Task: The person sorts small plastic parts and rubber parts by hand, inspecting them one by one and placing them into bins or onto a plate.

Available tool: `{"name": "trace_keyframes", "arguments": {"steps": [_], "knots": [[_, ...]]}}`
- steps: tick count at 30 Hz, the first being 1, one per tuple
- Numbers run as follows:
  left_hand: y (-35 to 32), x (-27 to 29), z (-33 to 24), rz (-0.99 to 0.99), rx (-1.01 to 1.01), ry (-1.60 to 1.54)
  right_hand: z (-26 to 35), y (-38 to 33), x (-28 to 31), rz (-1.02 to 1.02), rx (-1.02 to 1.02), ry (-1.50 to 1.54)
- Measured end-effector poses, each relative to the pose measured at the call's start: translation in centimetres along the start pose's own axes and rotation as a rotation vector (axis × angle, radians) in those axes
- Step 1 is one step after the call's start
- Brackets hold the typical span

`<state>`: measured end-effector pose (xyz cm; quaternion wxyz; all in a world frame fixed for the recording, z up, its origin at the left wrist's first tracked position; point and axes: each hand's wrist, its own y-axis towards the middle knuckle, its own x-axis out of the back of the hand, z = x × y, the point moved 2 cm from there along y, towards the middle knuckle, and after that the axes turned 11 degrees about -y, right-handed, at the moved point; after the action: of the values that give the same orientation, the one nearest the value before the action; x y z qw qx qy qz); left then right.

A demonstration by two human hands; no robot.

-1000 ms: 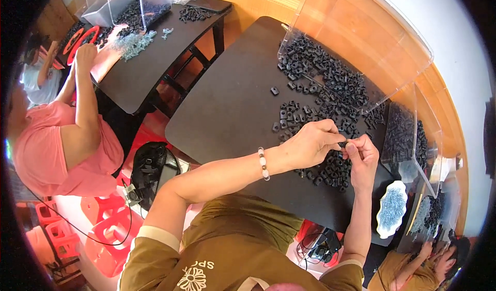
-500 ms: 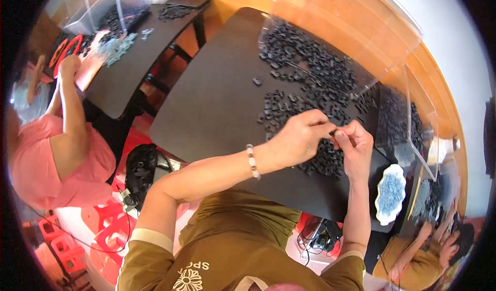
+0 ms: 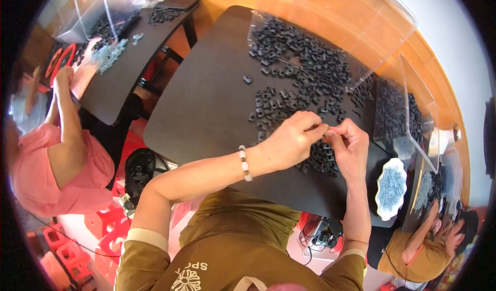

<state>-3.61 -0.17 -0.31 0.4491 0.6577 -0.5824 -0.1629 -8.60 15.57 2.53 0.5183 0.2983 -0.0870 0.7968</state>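
Observation:
My left hand (image 3: 290, 142), with a beaded bracelet at its wrist, is closed in a pinch over the near side of the table. Its fingertips meet those of my right hand (image 3: 351, 149), which is also pinched. Whatever sits between them is too small and covered to make out. Below and behind the hands lies a spread of small black plastic parts (image 3: 281, 101) on the dark table (image 3: 199, 97). A white scalloped dish (image 3: 381, 212) of small greyish-blue pieces (image 3: 391, 186) stands to the right of my right hand.
A clear plastic bin (image 3: 330, 12) lies tipped at the back, black parts spilling from its mouth. Another clear bin (image 3: 395, 112) of black parts stands at the right. A person in pink (image 3: 59, 169) works at the left table; a person in brown (image 3: 421, 252) sits at the right.
My two hands stay pinched together, shifted slightly left in the picture. The whole view has shifted a little, and the right-hand person's arm has moved.

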Motion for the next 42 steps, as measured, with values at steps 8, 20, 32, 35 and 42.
{"name": "trace_keyframes", "arguments": {"steps": [8,20,32,35,42], "knots": [[0.5,0.5,0.2,-0.063,0.086,-0.171,-0.6,0.6,0.7,0.128,-0.056,0.343],[0.1,0.5,0.0,-0.013,0.086,-0.244,-0.4,0.8,1.0,0.217,-0.177,0.369],[1.5,0.8,-0.3,-0.112,0.154,-0.238,-0.7,1.1,1.7,0.293,-0.144,0.487],[1.6,1.2,-0.3,-0.133,0.109,-0.176,-1.4,1.3,1.7,0.299,-0.140,0.518],[1.7,1.2,-0.6,-0.133,0.072,-0.144,-1.2,0.9,0.7,0.418,-0.114,0.675]]}}
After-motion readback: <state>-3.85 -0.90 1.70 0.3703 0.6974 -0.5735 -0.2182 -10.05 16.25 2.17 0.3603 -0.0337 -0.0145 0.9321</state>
